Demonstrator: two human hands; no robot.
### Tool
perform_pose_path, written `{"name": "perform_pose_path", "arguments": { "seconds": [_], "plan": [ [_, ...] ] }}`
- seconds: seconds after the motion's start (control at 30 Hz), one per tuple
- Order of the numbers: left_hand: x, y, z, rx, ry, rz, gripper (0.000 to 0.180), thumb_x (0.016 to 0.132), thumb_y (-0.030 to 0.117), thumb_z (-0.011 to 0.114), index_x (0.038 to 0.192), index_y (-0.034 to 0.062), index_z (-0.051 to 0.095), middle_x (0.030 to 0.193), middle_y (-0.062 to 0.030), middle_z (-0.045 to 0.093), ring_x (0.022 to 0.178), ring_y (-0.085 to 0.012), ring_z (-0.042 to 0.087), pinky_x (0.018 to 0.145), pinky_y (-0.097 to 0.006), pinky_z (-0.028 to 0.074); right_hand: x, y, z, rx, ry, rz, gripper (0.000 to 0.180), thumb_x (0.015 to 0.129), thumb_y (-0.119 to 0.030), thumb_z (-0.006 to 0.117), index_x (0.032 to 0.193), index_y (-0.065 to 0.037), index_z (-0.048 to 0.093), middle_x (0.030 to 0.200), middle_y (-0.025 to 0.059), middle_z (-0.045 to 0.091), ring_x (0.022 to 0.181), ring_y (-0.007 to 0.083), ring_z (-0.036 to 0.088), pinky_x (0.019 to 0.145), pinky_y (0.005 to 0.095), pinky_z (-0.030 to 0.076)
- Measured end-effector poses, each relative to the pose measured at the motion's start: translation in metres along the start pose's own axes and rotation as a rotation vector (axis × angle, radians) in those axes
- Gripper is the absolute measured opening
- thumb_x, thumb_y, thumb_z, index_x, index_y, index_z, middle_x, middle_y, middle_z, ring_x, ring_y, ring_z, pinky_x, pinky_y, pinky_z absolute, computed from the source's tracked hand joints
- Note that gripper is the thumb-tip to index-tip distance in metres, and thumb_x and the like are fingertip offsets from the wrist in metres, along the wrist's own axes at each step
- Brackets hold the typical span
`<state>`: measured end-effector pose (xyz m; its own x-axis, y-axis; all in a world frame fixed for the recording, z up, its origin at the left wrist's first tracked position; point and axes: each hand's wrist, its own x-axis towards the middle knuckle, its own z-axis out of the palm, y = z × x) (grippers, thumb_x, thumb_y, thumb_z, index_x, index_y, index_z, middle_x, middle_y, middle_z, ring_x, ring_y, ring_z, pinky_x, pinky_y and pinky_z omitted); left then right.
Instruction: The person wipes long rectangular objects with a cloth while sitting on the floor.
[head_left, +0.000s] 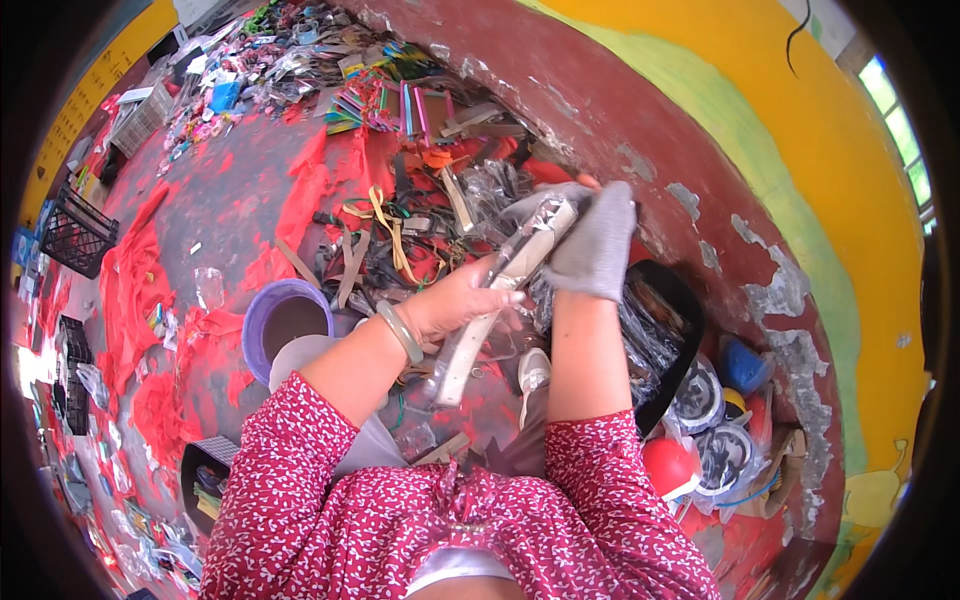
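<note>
One pale strip between both hands

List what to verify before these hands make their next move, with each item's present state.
1. Left hand has the strip: ok, fingers closed around it.
2. Right hand gloved: ok, grey glove on.
3. Left hand gloved: not ok, bare, with a bracelet at the wrist.
4. Right fingers gripping the strip: cannot tell, the contact is hidden.
5. Floor ahead free of clutter: not ok, straps and plastic lie there.
6. Strip away from the bucket: ok, bucket stands to the left.
</note>
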<state>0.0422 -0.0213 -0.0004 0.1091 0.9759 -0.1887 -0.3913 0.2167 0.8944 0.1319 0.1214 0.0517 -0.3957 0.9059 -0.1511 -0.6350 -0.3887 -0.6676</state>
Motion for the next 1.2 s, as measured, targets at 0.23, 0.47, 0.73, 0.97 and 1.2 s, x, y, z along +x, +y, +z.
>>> {"name": "perform_pose_path", "arguments": {
  "seconds": [0.23,0.47,0.73,0.97,1.2],
  "plan": [
    [-0.014,0.015,-0.015,-0.422,0.133,0.108,0.03,0.089,0.021,0.055,0.108,-0.001,0.051,0.093,-0.0145,0.06,0.068,-0.0217,0.064,0.061,-0.032,0.056,-0.018,-0.005,0.015,0.076,-0.168,0.071,0.025,0.084,-0.029,0.054,0.09,-0.005,0.054,0.074,0.0092,0.057,0.067,0.0221,0.056,0.065,0.0359,0.047],
    [-0.006,-0.001,-0.008,-0.004,0.093,0.011,0.033,0.089,0.028,0.055,0.105,0.0003,0.049,0.083,-0.0126,0.06,0.068,-0.0193,0.064,0.062,-0.031,0.054,-0.012,0.042,0.004,-0.1,-0.282,0.094,0.02,0.089,-0.03,0.053,0.088,-0.01,0.055,0.078,0.0033,0.057,0.063,0.0141,0.053,0.058,0.0275,0.046],
    [-0.019,0.004,-0.015,0.021,-0.041,-0.016,0.043,0.089,0.02,0.055,0.122,0.0016,0.036,0.09,-0.0118,0.058,0.075,-0.0181,0.063,0.066,-0.03,0.053,-0.024,-0.006,0.019,-0.161,-0.193,0.137,0.035,0.091,-0.041,0.044,0.082,-0.008,0.055,0.07,0.0051,0.057,0.061,0.0175,0.055,0.056,0.0309,0.047],
    [-0.008,0.006,-0.012,-0.006,0.132,0.17,0.036,0.089,0.019,0.054,0.116,0.0017,0.04,0.087,-0.0102,0.06,0.064,-0.0154,0.061,0.058,-0.028,0.052,-0.021,0.013,0.023,0.176,-0.297,0.219,0.039,0.092,-0.046,0.043,0.092,-0.009,0.056,0.087,0.0003,0.058,0.085,0.0175,0.055,0.077,0.034,0.045],
    [0.001,-0.005,-0.017,0.314,0.326,0.334,0.028,0.087,0.014,0.058,0.108,-0.0001,0.048,0.088,-0.0062,0.06,0.067,-0.0107,0.059,0.058,-0.026,0.05,-0.021,0.032,0.016,-0.11,-0.329,0.242,0.017,0.092,-0.03,0.049,0.094,-0.013,0.051,0.077,0.0009,0.052,0.072,0.0165,0.054,0.069,0.0287,0.044]
  ]
}}
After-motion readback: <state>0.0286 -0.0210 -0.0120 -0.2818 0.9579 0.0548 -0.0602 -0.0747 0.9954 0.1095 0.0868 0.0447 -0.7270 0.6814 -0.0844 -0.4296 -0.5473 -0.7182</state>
